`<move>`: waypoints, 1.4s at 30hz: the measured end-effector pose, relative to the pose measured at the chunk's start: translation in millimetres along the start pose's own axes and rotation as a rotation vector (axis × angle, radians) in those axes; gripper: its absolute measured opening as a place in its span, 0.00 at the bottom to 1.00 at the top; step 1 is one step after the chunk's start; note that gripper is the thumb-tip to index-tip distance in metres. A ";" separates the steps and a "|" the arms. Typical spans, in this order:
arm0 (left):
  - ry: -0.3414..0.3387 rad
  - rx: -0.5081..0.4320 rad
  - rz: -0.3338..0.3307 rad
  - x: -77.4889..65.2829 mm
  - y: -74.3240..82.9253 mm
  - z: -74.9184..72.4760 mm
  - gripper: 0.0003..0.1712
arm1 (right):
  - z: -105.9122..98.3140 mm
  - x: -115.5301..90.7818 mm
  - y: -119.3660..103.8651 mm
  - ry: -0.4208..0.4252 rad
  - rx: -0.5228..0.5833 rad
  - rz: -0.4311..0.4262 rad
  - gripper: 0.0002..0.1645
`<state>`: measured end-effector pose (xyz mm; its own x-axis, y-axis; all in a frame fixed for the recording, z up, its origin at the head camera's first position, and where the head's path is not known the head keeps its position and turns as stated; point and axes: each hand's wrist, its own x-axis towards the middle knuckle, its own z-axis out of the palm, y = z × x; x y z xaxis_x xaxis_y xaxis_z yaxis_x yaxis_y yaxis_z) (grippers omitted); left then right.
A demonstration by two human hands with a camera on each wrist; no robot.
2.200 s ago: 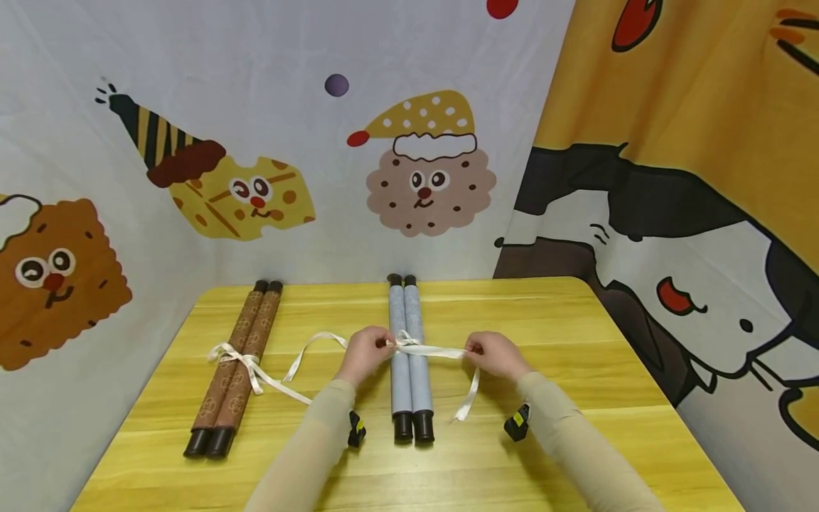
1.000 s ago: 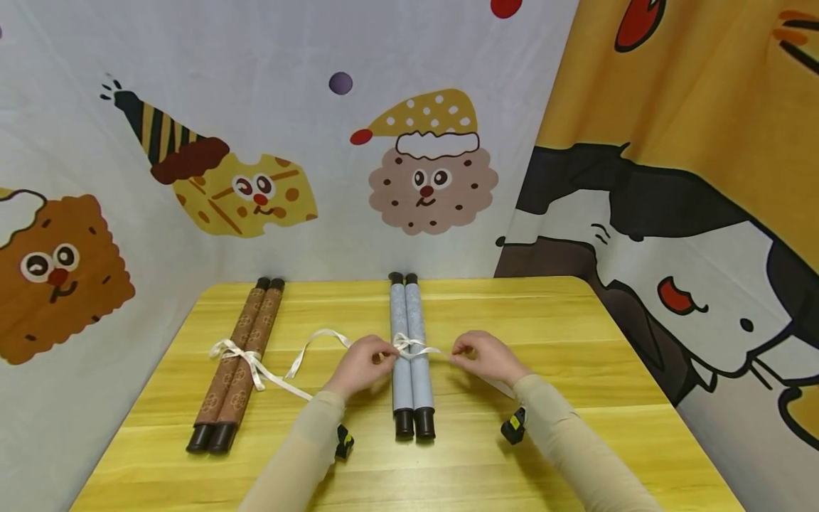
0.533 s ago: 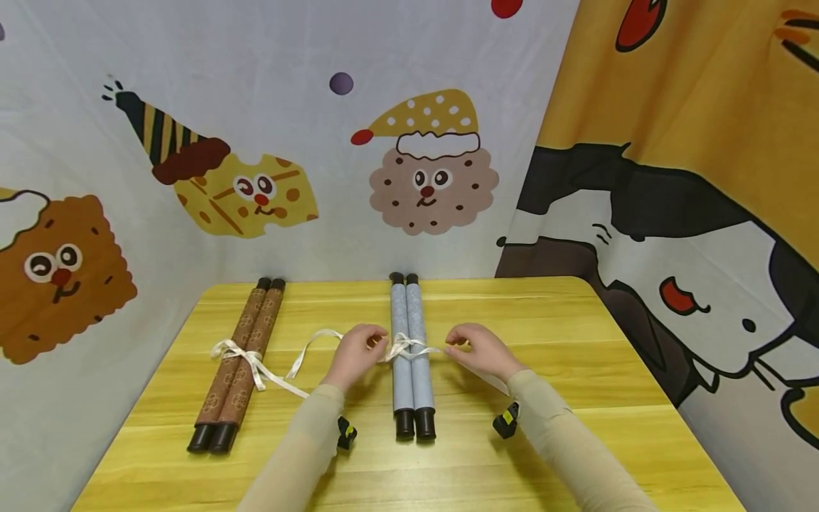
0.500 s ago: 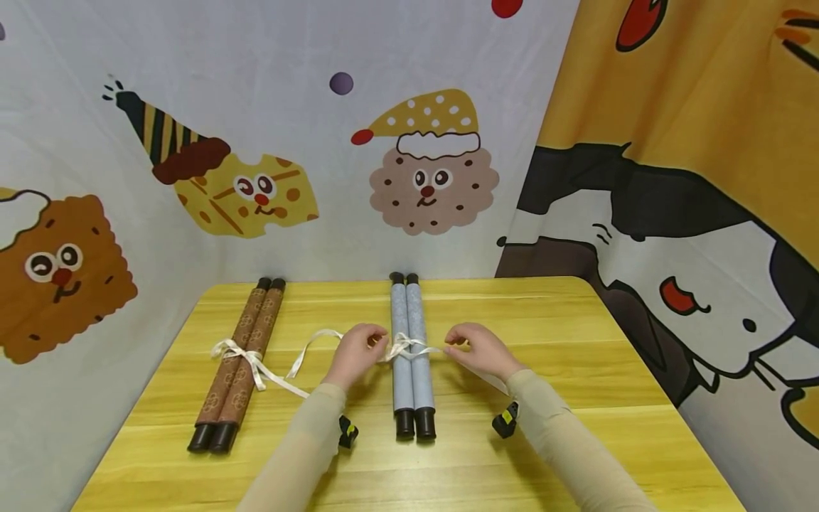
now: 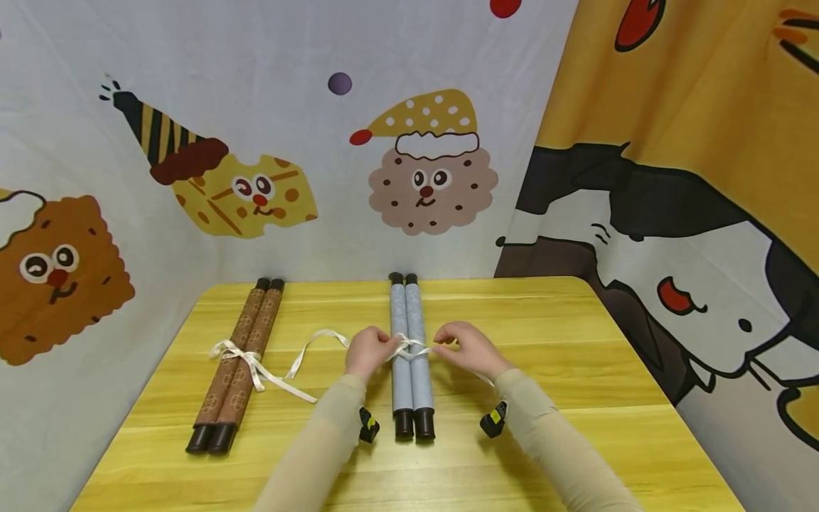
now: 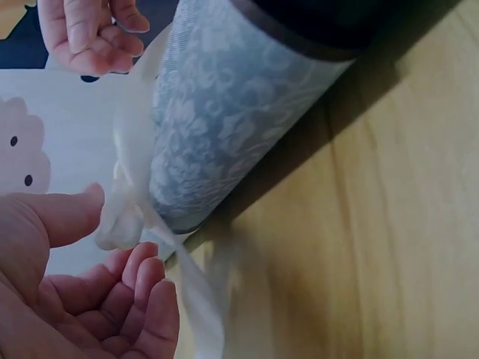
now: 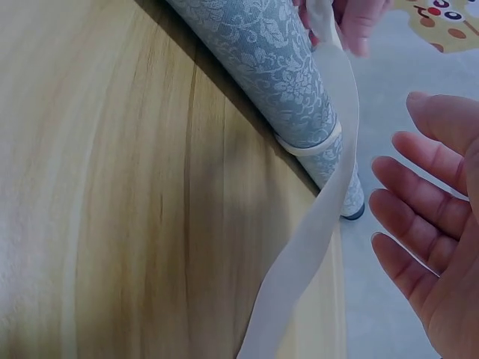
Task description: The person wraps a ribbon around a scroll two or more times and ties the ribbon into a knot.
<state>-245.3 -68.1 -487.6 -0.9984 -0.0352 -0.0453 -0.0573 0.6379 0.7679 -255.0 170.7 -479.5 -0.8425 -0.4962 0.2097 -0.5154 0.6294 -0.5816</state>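
Two pale blue patterned scrolls (image 5: 399, 387) lie side by side mid-table, black knobs at their ends. A white ribbon (image 5: 419, 349) goes round them, with a bow on top. My left hand (image 5: 367, 352) is at the bow's left; in the left wrist view its thumb and fingers stand apart around a ribbon loop (image 6: 120, 224), possibly touching it. On the right side, my right hand (image 5: 470, 348) has its fingers spread and loosely bent. The right wrist view shows that hand beside the trailing ribbon tail (image 7: 292, 277), apart from it and holding nothing.
Left of the hands lies a pair of brown patterned scrolls (image 5: 237, 384) tied with a white bow. Their long ribbon tail (image 5: 316, 338) runs across the table (image 5: 544, 455) toward my left forearm. A printed cloth (image 5: 288, 43) hangs behind the table.
Earlier the right hand pinched the ribbon and drew it out to the right; now it is free of it and nearer the scrolls. The left hand has moved slightly and returned beside the bow.
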 end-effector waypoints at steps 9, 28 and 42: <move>0.027 0.016 0.034 0.0 -1.3 11.0 0.10 | 1.5 -0.6 0.1 0.001 0.003 -0.001 0.06; 0.185 -0.063 0.164 2.0 -1.7 24.3 0.05 | 3.2 3.3 2.3 -0.006 -0.001 0.011 0.05; 0.172 -0.074 0.139 1.3 7.0 19.2 0.04 | 12.4 10.5 1.7 -0.049 -0.026 -0.090 0.07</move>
<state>-247.0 -48.8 -494.6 -0.9820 -0.0857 0.1686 0.0868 0.5878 0.8044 -262.8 159.1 -488.0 -0.7842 -0.5797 0.2212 -0.5931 0.5958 -0.5416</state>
